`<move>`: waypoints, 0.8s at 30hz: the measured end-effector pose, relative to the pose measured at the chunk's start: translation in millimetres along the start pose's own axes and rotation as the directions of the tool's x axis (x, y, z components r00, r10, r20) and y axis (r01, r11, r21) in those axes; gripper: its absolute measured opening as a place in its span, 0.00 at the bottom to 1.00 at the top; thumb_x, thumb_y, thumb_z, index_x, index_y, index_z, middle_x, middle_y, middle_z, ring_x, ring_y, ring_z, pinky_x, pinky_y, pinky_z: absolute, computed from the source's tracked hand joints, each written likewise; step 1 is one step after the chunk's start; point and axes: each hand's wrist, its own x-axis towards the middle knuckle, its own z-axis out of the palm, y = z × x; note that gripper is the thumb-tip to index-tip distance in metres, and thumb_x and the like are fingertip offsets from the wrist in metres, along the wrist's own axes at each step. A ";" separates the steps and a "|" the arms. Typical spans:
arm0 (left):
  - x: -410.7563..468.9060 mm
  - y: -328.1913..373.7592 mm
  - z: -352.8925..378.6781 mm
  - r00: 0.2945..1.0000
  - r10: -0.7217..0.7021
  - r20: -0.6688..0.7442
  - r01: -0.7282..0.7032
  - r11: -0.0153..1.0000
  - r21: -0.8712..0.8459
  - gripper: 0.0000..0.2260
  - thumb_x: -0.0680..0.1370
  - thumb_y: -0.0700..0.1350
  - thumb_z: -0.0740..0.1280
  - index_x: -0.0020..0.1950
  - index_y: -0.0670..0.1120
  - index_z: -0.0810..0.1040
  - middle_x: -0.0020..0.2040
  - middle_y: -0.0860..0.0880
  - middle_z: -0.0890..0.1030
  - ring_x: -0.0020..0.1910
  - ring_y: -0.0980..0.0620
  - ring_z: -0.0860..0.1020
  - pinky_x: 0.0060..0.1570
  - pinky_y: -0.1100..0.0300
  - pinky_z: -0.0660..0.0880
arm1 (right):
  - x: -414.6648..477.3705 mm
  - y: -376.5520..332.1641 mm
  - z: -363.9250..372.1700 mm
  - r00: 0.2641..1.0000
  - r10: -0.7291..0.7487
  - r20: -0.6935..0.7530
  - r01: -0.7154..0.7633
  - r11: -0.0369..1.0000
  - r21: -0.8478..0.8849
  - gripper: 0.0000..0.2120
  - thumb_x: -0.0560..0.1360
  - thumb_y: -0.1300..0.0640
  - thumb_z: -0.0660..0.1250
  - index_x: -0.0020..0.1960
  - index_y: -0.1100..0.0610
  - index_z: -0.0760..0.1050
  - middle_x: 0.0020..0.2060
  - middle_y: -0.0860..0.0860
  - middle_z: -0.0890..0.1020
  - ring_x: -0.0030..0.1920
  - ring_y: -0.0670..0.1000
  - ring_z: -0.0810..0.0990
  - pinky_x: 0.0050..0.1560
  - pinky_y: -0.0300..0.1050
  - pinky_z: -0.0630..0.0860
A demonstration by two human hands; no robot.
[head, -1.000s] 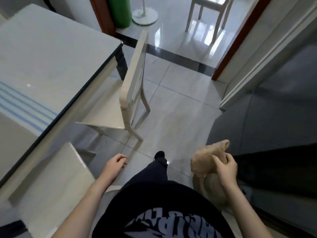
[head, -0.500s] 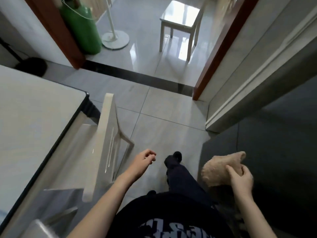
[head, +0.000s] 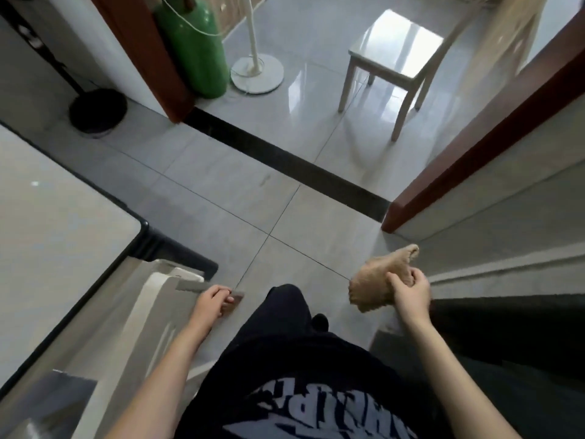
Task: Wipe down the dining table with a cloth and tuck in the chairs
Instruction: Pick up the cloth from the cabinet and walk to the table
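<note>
- Left hand sits at the top corner of the chair, with its fingers curled over the upper edge of the chair's back. Blur smears that spot, but the fingers read as closed on the rail.
- Right hand is held in the air well to the right of the table, fingers and thumb bunched round the cloth.
- Both hands are well apart, with the person's dark trouser leg between them.
- Cloth: tan, nubbly and crumpled into a wad. One end sticks up past the thumb and the rest hangs below the fist. It touches only the hand and is nowhere near the table.
- Table: it fills the left side, with a pale top, a dark rim and a rounded corner pointing toward the open floor.
- Chair: cream, standing just beside the table's near edge with its back running along that edge. How far the seat goes under the top I cannot tell.
- Beyond the table's corner, a dark strip crosses the grey tiles at a doorway with a red-brown frame.
- Past that strip, farther from the table, are a green cylinder, a white round stand base just beside it, and a far chair standing alone on glossy floor.
- Off the table's far end, by the wall, lies a black round base.
- Nearest the camera, right of the table, is a black shirt with pale lettering.
</note>
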 end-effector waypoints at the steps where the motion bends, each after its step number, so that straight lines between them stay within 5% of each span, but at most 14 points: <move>1: 8.3 6.7 -0.1 0.999 -0.024 -0.022 0.023 1.000 -0.017 0.09 0.80 0.38 0.59 0.43 0.44 0.76 0.39 0.44 0.79 0.34 0.49 0.73 0.34 0.60 0.66 | 17.0 -13.6 9.1 0.999 -0.011 0.032 0.011 1.000 -0.015 0.06 0.75 0.62 0.68 0.51 0.60 0.75 0.45 0.56 0.80 0.46 0.52 0.78 0.42 0.44 0.74; 8: 98.1 84.9 19.8 0.992 -0.111 -0.051 0.103 0.985 -0.141 0.09 0.80 0.40 0.59 0.43 0.45 0.76 0.40 0.44 0.79 0.33 0.50 0.74 0.33 0.61 0.68 | 138.4 -96.6 75.0 0.986 -0.047 0.162 0.068 0.990 -0.121 0.04 0.74 0.61 0.68 0.48 0.58 0.75 0.42 0.55 0.81 0.44 0.53 0.79 0.45 0.51 0.77; 14: 193.6 213.3 7.8 1.000 0.005 -0.007 -0.006 0.984 -0.177 0.11 0.81 0.40 0.58 0.41 0.46 0.75 0.40 0.44 0.79 0.33 0.50 0.74 0.34 0.61 0.67 | 228.7 -177.3 110.4 0.993 -0.068 0.096 0.082 0.986 -0.144 0.02 0.73 0.60 0.69 0.44 0.58 0.76 0.38 0.55 0.80 0.42 0.56 0.79 0.43 0.50 0.75; 20: 251.5 302.1 -7.4 0.993 0.075 -0.087 -0.095 0.965 -0.243 0.10 0.81 0.40 0.60 0.43 0.46 0.78 0.39 0.45 0.80 0.35 0.50 0.76 0.36 0.62 0.71 | 316.7 -269.7 160.4 0.985 -0.113 0.128 0.132 0.979 -0.156 0.04 0.75 0.64 0.66 0.49 0.64 0.74 0.39 0.56 0.77 0.39 0.53 0.76 0.28 0.35 0.73; 24: 290.7 325.3 -11.4 0.983 -0.015 -0.180 -0.049 0.937 -0.347 0.10 0.81 0.39 0.59 0.43 0.46 0.78 0.40 0.45 0.80 0.34 0.51 0.75 0.35 0.63 0.70 | 386.4 -327.5 222.0 0.955 -0.121 0.270 0.187 0.954 -0.233 0.07 0.75 0.63 0.67 0.53 0.62 0.75 0.46 0.59 0.80 0.47 0.57 0.78 0.44 0.48 0.76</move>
